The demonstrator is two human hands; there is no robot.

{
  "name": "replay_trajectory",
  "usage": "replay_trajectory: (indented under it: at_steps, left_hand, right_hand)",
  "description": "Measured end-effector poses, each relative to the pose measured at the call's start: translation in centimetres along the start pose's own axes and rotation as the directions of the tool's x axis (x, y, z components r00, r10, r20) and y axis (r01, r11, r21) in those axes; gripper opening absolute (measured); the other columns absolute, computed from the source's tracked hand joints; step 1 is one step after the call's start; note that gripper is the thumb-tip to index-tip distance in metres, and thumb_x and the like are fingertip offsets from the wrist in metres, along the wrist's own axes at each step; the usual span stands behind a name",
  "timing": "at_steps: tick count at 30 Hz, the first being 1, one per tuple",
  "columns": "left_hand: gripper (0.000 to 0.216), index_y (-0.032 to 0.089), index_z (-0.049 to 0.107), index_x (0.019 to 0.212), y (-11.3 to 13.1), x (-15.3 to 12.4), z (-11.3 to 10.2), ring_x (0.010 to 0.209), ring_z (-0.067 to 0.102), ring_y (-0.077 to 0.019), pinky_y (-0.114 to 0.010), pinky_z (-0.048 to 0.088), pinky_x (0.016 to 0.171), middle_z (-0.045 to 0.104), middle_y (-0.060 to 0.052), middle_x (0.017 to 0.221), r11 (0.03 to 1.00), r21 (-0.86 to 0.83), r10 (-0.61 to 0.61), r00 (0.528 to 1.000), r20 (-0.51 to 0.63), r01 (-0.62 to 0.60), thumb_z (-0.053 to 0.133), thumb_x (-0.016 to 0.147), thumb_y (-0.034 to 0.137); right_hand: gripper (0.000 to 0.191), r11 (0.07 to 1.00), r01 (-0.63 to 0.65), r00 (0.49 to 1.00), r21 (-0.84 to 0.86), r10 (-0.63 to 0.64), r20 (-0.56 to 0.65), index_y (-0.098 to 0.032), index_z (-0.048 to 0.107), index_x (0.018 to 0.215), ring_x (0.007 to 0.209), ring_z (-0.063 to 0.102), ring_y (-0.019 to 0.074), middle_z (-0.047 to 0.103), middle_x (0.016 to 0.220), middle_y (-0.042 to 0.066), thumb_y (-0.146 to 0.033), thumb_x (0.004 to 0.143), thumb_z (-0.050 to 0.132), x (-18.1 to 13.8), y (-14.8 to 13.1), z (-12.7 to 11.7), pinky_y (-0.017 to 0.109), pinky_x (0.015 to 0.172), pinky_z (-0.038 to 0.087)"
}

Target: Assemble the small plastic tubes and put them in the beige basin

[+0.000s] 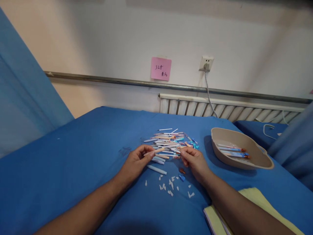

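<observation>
peach pen barrel (pixel 158 150) is in the left hand (pixel 137 160), over the near edge of a heap of pen parts (pixel 168 142). left grip: thumb and fingers pinched on the barrel. right hand (pixel 195 161) is just beyond its tip, fingertips drawn together; too small to tell if that grip has a part or which. a thin white stick shows between the hands, can't tell if held or lying behind.

step in hand looks like fitting pen parts together, judging by the facing hands. next move probably calls for lining the barrel up end to end with whatever the right fingers have, left grip steady, light push.

nearer side of the heap: pale blue barrel (pixel 157 169), scattered small white bits (pixel 171 184), a brown piece (pixel 182 170) and a blue piece (pixel 182 178). right of the heap, beige basin (pixel 259 156) with several pens (pixel 232 153) lying in it. yellow cloth (pixel 264 204) near the right forearm, partly under it from this angle.

surface: blue sheet (pixel 80 147) over a counter or bed, can't tell. room: pale wall with metal rail (pixel 122 80), pink note (pixel 160 69), socket (pixel 206 63) with plug and cable, white radiator (pixel 195 102), blue curtains (pixel 24 81) both sides.
</observation>
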State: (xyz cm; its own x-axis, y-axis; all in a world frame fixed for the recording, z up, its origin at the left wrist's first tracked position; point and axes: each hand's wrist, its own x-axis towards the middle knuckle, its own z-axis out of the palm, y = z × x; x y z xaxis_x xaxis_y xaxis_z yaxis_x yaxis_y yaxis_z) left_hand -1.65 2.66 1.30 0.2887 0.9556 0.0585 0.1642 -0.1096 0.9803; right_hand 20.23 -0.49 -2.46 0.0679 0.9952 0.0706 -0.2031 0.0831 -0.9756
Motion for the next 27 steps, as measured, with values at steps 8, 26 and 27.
replay_trajectory:
  at_steps: [8, 26, 27]
  left_hand:
    - [0.024, 0.017, 0.058, 0.084, -0.17, 0.01, -0.13, 0.065, 0.052, -0.0116, -0.022, 0.040, 0.060, 0.059, 0.001, 0.073, 1.000, 0.002, 0.006, 1.000, 0.014, -0.006, 0.063, 0.073, 0.038]
    - [0.023, 0.016, 0.062, 0.084, -0.21, -0.01, -0.31, 0.070, 0.059, -0.0156, -0.025, 0.044, 0.064, 0.066, -0.003, 0.077, 0.999, 0.010, 0.034, 0.999, -0.011, -0.034, 0.064, 0.072, 0.035]
    - [0.022, 0.016, 0.062, 0.084, -0.27, 0.00, -0.35, 0.071, 0.059, -0.0159, -0.026, 0.044, 0.065, 0.066, -0.003, 0.079, 0.999, 0.013, 0.044, 0.999, -0.002, -0.044, 0.064, 0.073, 0.035]
  right_hand:
    - [0.033, 0.996, 0.020, 1.000, -0.092, -0.021, -0.001, -0.015, 0.058, 0.066, 0.040, 0.034, 0.0067, 0.043, 0.043, -0.006, -0.047, 0.072, 0.063, 0.00, -0.18, 0.05, 0.020, 0.042, 0.025]
    - [0.034, 0.978, 0.071, 0.997, -0.196, -0.076, -0.016, -0.015, 0.063, 0.069, 0.041, 0.036, 0.0078, 0.045, 0.046, -0.005, -0.049, 0.070, 0.063, 0.23, -0.13, -0.28, 0.021, 0.043, 0.027]
    - [0.034, 0.976, 0.072, 0.997, -0.206, -0.078, -0.018, -0.015, 0.063, 0.069, 0.041, 0.037, 0.0079, 0.045, 0.046, -0.005, -0.049, 0.070, 0.063, 0.25, -0.22, -0.28, 0.021, 0.043, 0.027]
